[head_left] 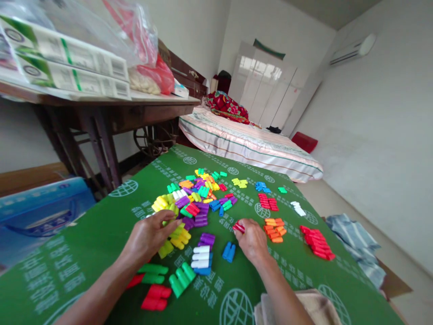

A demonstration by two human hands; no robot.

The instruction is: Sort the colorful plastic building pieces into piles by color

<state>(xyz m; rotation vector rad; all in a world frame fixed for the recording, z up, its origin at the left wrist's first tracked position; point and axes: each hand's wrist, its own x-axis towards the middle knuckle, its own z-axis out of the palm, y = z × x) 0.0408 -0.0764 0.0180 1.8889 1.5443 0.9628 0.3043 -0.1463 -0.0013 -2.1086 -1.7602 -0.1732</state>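
Observation:
My right hand (252,239) is closed around a red piece of small plastic tubes (239,226) that look like caps, just above the green board. Beside it on the board lies a blue pair of tubes (229,252). Over the near left edge of a mixed heap, my left hand (156,230) has its fingers curled in toward the thumb; what they grip is hidden. Yellow tubes (180,236) lie right by its thumb. Purple tubes (201,214) and other colours make up the heap. Nearer me are white tubes (200,257), green tubes (181,279) and red tubes (156,297).
On the right of the green board (270,293) lie groups of orange (275,230), red (317,243) and white tubes (298,208). A beige cloth (314,302) lies at the near edge. A table with boxes (74,74) stands left, a bed (250,144) behind.

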